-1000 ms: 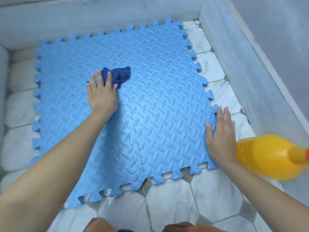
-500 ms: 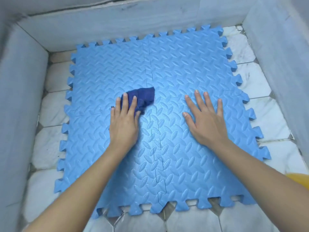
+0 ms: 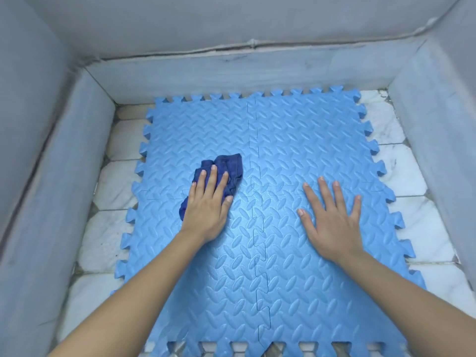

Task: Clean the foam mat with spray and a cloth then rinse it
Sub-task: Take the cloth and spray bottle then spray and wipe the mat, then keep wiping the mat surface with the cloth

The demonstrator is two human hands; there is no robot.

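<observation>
A light blue foam mat (image 3: 296, 140) of interlocking tiles with a ribbed pattern lies flat on a white tiled floor. A crumpled dark blue cloth (image 3: 229, 167) sits on the mat left of its middle seam. My left hand (image 3: 207, 204) presses flat on the cloth's near part, fingers together and extended. My right hand (image 3: 332, 220) lies palm down on the mat's right half with its fingers spread, holding nothing. No spray bottle is visible.
Grey stone walls (image 3: 231, 73) close in the floor at the back, left and right. Strips of white tile (image 3: 407, 176) show on the mat's left and right sides and along the near edge.
My right hand moved from the mat's right edge to its right half. My left hand and cloth shifted toward the middle seam. The yellow bottle has left the view as my head tilted up.
</observation>
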